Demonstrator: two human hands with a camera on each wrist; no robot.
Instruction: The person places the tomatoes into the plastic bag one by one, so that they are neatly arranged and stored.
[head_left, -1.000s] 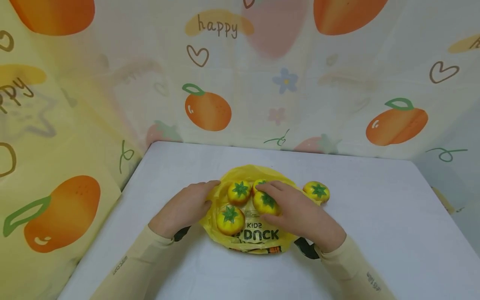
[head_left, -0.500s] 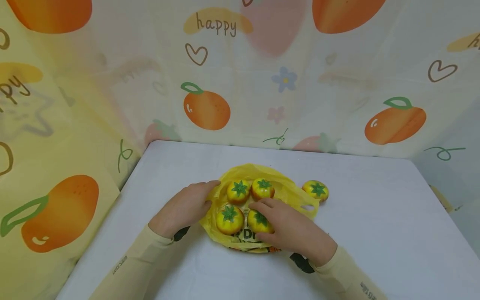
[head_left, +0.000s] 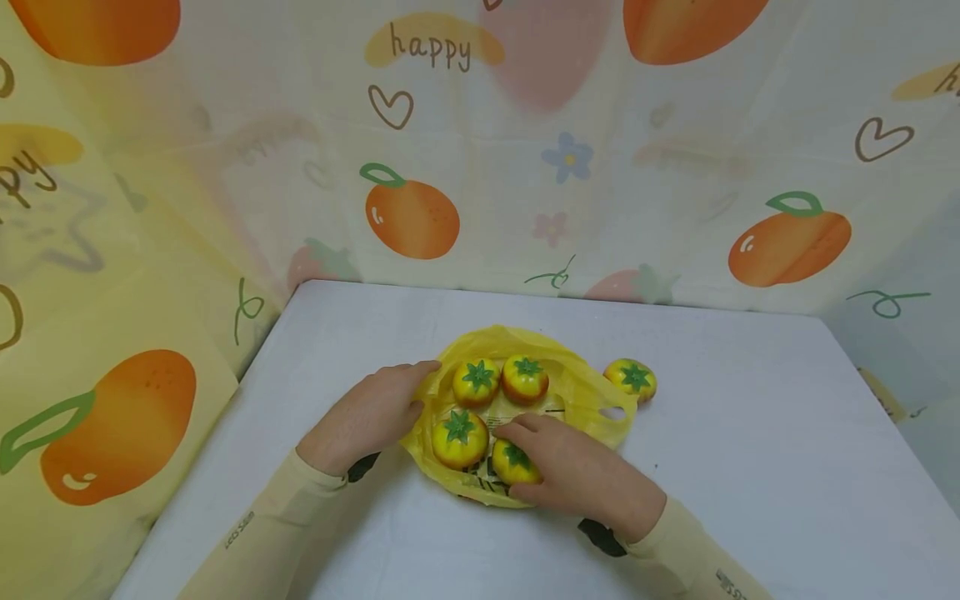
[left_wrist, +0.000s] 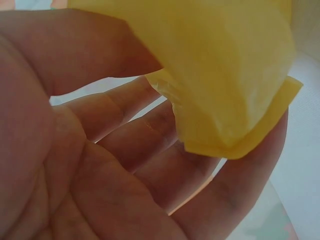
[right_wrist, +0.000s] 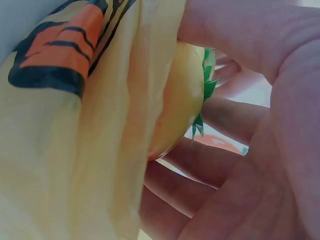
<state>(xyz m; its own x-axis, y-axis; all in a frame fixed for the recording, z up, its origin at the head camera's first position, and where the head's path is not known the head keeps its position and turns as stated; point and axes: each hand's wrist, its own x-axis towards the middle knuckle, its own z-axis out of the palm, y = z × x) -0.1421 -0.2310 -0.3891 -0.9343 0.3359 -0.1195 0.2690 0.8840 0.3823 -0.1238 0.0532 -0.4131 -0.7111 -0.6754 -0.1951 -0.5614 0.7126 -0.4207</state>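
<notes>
A yellow plastic bag (head_left: 585,396) lies spread with its mouth upward on the white table. On its left rim, my left hand (head_left: 362,421) holds the film between thumb and fingers; the left wrist view shows the bag edge (left_wrist: 230,115) there. My right hand (head_left: 588,471) grips a yellow persimmon (head_left: 514,463) with a green leafy top at the bag's near right. The right wrist view shows this persimmon (right_wrist: 182,102) partly behind the bag film. Inside the bag sit three more persimmons: far left (head_left: 476,383), far middle (head_left: 525,380) and near left (head_left: 460,441).
Another persimmon (head_left: 631,380) rests on the table just beyond the bag's right handle. White cloth covers the table (head_left: 750,433). A fruit-patterned curtain (head_left: 480,167) stands along the back and left side.
My right hand has brought its persimmon from the bag's middle toward the near side, uncovering the far-middle one. The left hand stays at the bag's rim.
</notes>
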